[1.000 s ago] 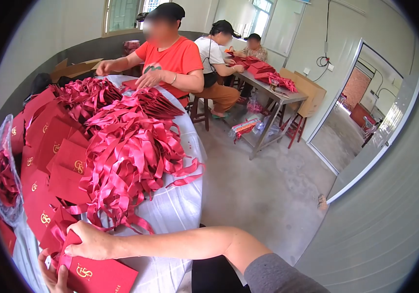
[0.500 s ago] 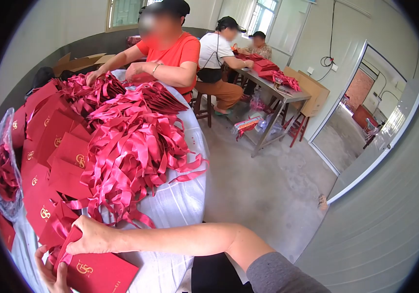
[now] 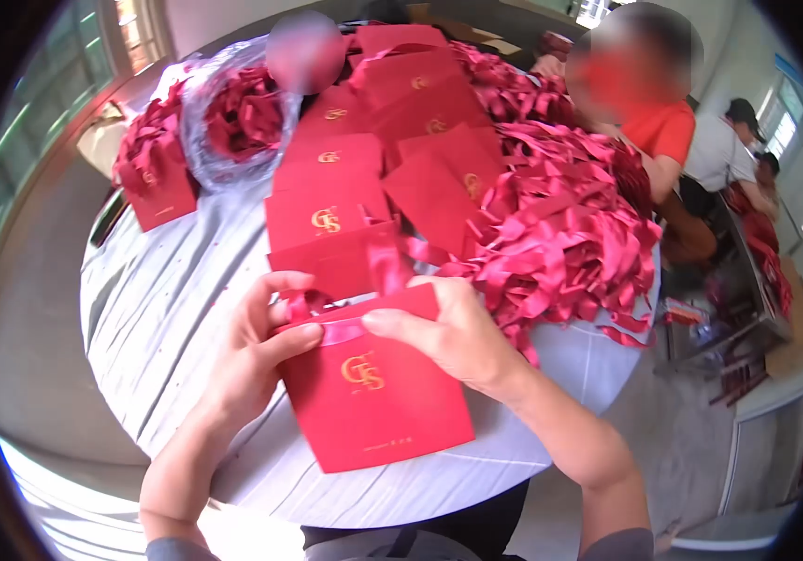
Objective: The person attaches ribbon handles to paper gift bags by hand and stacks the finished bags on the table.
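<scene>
A red paper gift bag (image 3: 392,411) with a gold logo is held by its top edge at the near side of the round table. My left hand (image 3: 254,346) pinches the top left corner, thumb in front. At the top right, my right hand (image 3: 467,337) grips the same edge, its thumb pressed on the front. Between the thumbs a pink ribbon (image 3: 343,330) lies across the bag's upper edge. Behind the bag my fingers are partly hidden. Just beyond lie overlapping red bags (image 3: 327,187) with gold logos.
A heap of red ribbons (image 3: 574,224) covers the right of the white-covered table (image 3: 177,318). At the back left are a clear plastic bag (image 3: 198,140) with red contents and another red bag (image 3: 160,201). A co-worker in a red top (image 3: 668,131) sits at the far right.
The view has swung left, bringing the table to the centre. The gift bag now faces me squarely, and my right hand has moved to its top right edge.
</scene>
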Available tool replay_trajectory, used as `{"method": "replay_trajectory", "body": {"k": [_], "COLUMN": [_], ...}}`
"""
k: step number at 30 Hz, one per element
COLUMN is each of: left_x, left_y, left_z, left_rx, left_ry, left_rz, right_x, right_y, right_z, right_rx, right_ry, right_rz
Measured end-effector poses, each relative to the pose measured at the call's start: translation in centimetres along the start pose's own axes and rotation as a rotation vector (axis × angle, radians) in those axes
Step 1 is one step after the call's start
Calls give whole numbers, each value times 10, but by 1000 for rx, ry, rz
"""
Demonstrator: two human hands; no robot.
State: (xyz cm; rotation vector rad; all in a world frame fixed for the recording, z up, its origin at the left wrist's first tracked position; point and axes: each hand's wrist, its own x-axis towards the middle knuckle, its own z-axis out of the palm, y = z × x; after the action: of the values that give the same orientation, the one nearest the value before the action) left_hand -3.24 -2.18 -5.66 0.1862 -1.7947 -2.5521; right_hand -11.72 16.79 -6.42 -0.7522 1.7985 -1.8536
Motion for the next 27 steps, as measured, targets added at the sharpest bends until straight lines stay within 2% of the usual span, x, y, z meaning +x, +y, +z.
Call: {"method": "replay_trajectory", "body": {"k": [4, 6, 8, 10, 14, 16, 19, 27], "left_x": [-1, -3, -6, -8, -8, -8, -7, -6], "left_y": [-2, -1, 0, 1, 0, -4, -7, -8], "left_z": [-2, -2, 2, 4, 5, 5, 4, 5], "left_rx": [68, 152, 206, 241, 304, 320, 295, 301], "left_ry": [-9, -6, -21, -58, -83, -103, -102, -99], "left_rz": [77, 78, 71, 63, 69, 91, 95, 92], "right_x": [0, 1, 1, 2, 3, 4, 2, 4], "right_y": [-2, -5, -6, -5, 5, 11, 11, 13], "right_z": [-1, -2, -5, -5, -6, -3, 0, -1], "right_rx": [62, 93, 212, 240, 188, -124, -244, -286], "right_ry": [5, -12, -51, -39, 28, 170, 234, 255], "right_rz": [42, -39, 93, 88, 7, -166, -199, -238]}}
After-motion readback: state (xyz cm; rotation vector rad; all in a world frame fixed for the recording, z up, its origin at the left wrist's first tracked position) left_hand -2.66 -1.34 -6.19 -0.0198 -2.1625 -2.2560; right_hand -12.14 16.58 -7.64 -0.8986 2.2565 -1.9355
